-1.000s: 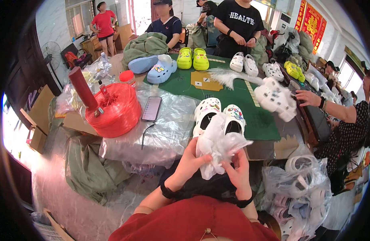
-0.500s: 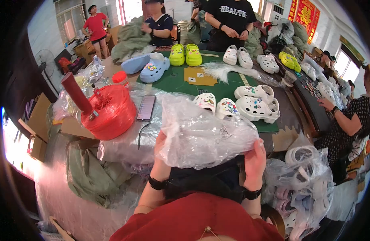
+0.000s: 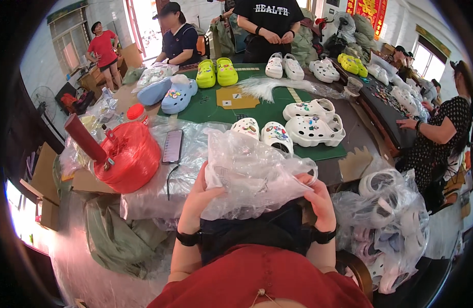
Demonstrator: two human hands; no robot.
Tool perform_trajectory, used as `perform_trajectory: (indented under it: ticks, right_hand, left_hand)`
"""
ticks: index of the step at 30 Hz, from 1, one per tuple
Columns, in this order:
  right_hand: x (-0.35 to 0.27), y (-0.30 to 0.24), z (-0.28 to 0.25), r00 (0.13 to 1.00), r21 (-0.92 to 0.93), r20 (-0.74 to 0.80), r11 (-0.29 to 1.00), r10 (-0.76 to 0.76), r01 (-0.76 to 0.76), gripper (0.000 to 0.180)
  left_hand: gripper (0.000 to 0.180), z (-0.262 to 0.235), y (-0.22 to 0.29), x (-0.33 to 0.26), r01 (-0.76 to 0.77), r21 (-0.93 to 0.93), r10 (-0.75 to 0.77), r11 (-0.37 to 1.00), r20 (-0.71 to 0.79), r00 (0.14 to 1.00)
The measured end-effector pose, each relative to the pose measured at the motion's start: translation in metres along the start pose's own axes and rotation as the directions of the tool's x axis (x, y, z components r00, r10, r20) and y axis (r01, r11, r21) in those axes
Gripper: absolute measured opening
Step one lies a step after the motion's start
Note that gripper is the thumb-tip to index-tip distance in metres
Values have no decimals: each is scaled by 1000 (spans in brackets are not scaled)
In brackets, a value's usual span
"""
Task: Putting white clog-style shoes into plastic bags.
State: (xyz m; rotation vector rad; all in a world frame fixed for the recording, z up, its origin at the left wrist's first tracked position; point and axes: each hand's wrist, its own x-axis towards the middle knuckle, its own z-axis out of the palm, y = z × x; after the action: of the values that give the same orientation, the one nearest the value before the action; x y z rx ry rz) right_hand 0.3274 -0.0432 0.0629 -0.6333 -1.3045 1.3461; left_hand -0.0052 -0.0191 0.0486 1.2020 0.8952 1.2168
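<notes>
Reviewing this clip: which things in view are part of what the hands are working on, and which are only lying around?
In hand:
- clear plastic bag, held spread open by the left hand and right hand
- decorated white clogs just behind the bag

Lying about:
- red twine spool
- phone
- blue clogs
- lime clogs
- chunky white clogs
- bagged clogs at right

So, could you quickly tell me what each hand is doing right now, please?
Left hand: closed on the left edge of the clear plastic bag.
Right hand: closed on the bag's right edge.
</notes>
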Motion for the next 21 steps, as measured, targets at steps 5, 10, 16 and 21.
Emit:
perform_trajectory:
  ticks: [5,10,16,21]
  right_hand:
    - [-6,20,-35,975,-9,-193,994,108,-111,24]
    - [-8,28,-53,846,-81,-523,982,104,-171,14]
    - [-1,12,-37,836,-258,-421,930,-353,262,59]
    - [15,-12,-3,872,-575,-285,799,-398,177,60]
  left_hand:
    - [79,-30,-21,10,4,-100,-16,995,-116,993]
    - [65,-42,-16,12,-47,-66,23,997,-328,944]
    - [34,-42,7,20,103,301,-13,948,-286,958]
    - [30,-37,19,35,-88,546,177,833,-113,978]
